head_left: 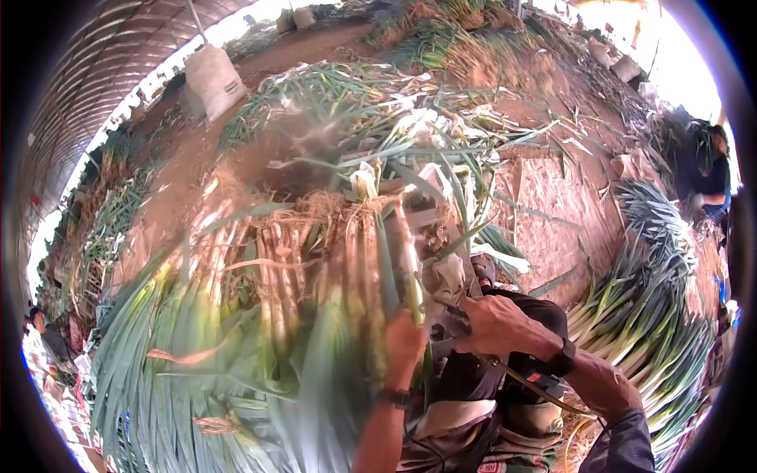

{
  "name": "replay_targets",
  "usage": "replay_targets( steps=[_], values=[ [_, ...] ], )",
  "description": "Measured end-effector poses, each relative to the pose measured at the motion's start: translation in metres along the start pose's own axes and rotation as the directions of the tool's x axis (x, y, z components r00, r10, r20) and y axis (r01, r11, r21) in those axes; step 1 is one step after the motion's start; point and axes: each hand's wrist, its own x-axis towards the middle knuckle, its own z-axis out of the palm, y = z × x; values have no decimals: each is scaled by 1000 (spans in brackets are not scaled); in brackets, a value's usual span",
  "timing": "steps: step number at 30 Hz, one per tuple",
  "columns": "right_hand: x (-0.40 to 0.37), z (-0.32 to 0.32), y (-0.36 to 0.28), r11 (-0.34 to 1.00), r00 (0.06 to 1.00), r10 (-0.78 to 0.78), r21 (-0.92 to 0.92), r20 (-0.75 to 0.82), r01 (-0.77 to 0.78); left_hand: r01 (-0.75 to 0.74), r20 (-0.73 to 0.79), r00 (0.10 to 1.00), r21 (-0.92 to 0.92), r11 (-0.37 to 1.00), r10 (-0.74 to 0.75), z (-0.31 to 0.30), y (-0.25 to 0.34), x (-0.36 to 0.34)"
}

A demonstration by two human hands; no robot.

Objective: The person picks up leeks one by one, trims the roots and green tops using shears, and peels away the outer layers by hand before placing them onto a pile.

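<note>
Head view: the left hand [406, 343] is positioned at the lower centre, at the right edge of a large pile of leeks [205, 386]. Its grip is clamped on the green part of a single leek stalk [408, 256], which stands roughly upright in view with its pale end directed away from the body. The right hand [501, 323] is located just beside it; its grip is clamped around a dark tool [449, 322], whose detail is partly hidden by the fingers. A thin hose [544, 390] runs below the right forearm. Each wrist carries a dark band. The pile lies on the person's left, roots [319, 206] facing away and green leaves toward the body; part of it is blurred. Loose leaves [347, 98] are heaped on the ground beyond the roots. A flat tan sheet [556, 225] lies to the right of the heap. A second leek stack [654, 299] is arranged along the right side, pale ends facing inward. A white sack [213, 83] stands at the upper left. Another person [714, 177] is at the far right, beyond the second stack.
</note>
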Motion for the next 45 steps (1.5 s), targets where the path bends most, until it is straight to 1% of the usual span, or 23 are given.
replay_targets(
  steps=[1, 4, 7, 10, 13, 16, 17, 19, 22, 25, 27, 28, 30, 31, 33, 36, 39, 42, 43, 45],
  values=[
    [6, 3, 3, 1000, 1000, 2, 1, -15, -2, 17, 6, 1000, -24, 1000, -17, 1, -1, 1],
    [16, 5, 3, 1000, 998, -1, 5, -65, 1, -74, -48, 996, 59, 996, 76, 3, -4, 1],
    [25, 0, -1, 1000, 995, -6, -6, -103, 5, 31, 23, 999, 15, 999, -31, 2, -3, 3],
    [41, 3, 7, 1000, 993, 10, -23, -116, -13, -84, -28, 996, 85, 993, 87, 19, -26, 10],
    [58, 9, 13, 1000, 985, 0, -6, -173, -1, -79, 23, 997, 95, 992, 77, 21, -29, 12],
    [71, 14, 17, 999, 960, -43, 11, -277, 48, -115, -10, 993, 88, 989, 116, 22, -32, 12],
    [75, 18, 19, 998, 946, -61, 10, -318, 68, -148, -31, 988, 106, 983, 152, 24, -35, 12],
    [84, 18, 21, 998, 942, -61, 3, -330, 65, -212, -70, 972, 147, 966, 223, 27, -42, 14],
    [94, 12, 22, 1000, 967, -16, -1, -254, 16, -134, -7, 991, 117, 984, 135, 29, -44, 17],
    [103, 8, 21, 1000, 975, -2, 18, -221, 6, -117, 23, 993, 151, 982, 115, 22, -41, 17],
    [115, 11, 26, 1000, 973, -3, 24, -229, 9, -120, -14, 993, 73, 990, 121, 29, -52, 22],
    [123, 16, 32, 999, 965, -38, -7, -260, 38, -122, -30, 992, 34, 992, 124, 29, -53, 23],
    [136, 23, 41, 993, 942, -108, -69, -319, 91, -137, -45, 989, 53, 989, 139, 23, -47, 18],
    [139, 24, 43, 990, 919, -137, -61, -368, 124, -144, -52, 988, 63, 988, 147, 19, -43, 16],
    [144, 24, 44, 981, 865, -190, -50, -464, 188, -116, -49, 992, 32, 993, 118, 25, -49, 20],
    [147, 13, 43, 995, 945, -90, 15, -315, 100, -99, -51, 994, 24, 995, 100, 33, -57, 22],
    [152, 12, 43, 991, 923, -108, 33, -368, 129, -69, -46, 996, 36, 997, 71, 35, -58, 23],
    [142, -1, 39, 999, 970, -42, -21, -240, 38, -65, -59, 996, 86, 994, 70, 34, -57, 23],
    [128, -10, 34, 1000, 980, -19, 18, -197, 23, -70, -64, 995, 109, 991, 78, 33, -55, 21],
    [97, -23, 27, 998, 991, 17, 65, -132, -8, -33, 44, 999, 125, 992, 28, 23, -48, 22]
  ],
)
